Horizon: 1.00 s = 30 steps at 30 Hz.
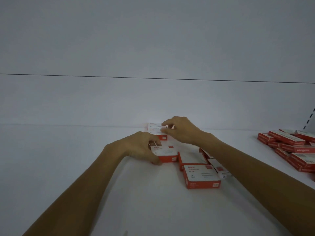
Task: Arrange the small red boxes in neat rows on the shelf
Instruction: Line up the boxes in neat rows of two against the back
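Small red boxes with white tops lie on a white shelf (85, 167). My left hand (138, 147) grips a box (166, 153) by its left side, thumb at the front corner. Behind it, two boxes (156, 131) sit one behind the other against the back wall; my right hand (180, 129) pinches the nearer one at its right end. To the right lie a box (201, 176) near the front, a box (190, 158) behind it, and a tilted one (219, 169) partly under my right forearm.
A loose heap of red boxes (289, 147) lies at the far right of the shelf. A slotted upright (309, 120) shows at the right edge. The white back wall (153, 99) rises just behind the rear boxes.
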Motion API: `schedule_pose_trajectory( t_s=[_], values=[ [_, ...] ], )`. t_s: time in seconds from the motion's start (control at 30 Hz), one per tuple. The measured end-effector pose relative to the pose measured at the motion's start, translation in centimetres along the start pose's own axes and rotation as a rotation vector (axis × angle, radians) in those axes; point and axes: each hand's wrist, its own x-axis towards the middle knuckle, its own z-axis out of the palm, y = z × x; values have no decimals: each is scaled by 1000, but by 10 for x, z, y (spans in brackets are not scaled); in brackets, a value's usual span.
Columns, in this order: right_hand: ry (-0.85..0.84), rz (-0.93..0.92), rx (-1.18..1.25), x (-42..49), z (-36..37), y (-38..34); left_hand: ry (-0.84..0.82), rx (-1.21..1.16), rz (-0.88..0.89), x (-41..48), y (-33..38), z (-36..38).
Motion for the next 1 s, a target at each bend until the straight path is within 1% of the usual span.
schedule_pose_trajectory(
  t_s=[0.1, 0.2, 0.27, 0.33, 0.4, 0.47, 0.6, 0.73, 0.9, 1.0],
  values=[
    [85, -52, 150, -27, -14, 9, 205, -126, 69, 4, 1, 10],
    [44, -63, 151, -51, -18, 14, 417, -179, 113, 7, 8, 14],
    [76, -68, 171, -57, -17, 18, 503, -167, 141, 8, 14, 16],
    [171, -74, 197, -60, -17, 19, 593, -175, 152, 8, 20, 19],
    [289, -72, 226, -63, -18, 21, 709, -241, 177, 9, 28, 21],
    [363, -72, 253, -67, -19, 23, 780, -299, 220, 10, 35, 24],
    [356, -34, 327, -74, -21, 27, 799, -291, 208, 11, 41, 31],
    [349, -54, 341, -75, -19, 31, 792, -253, 184, 11, 39, 33],
    [348, -42, 281, -74, -16, 28, 750, -247, 135, 14, 38, 36],
    [277, 43, 227, -72, -15, 28, 691, -223, 85, 15, 36, 36]
  ],
)
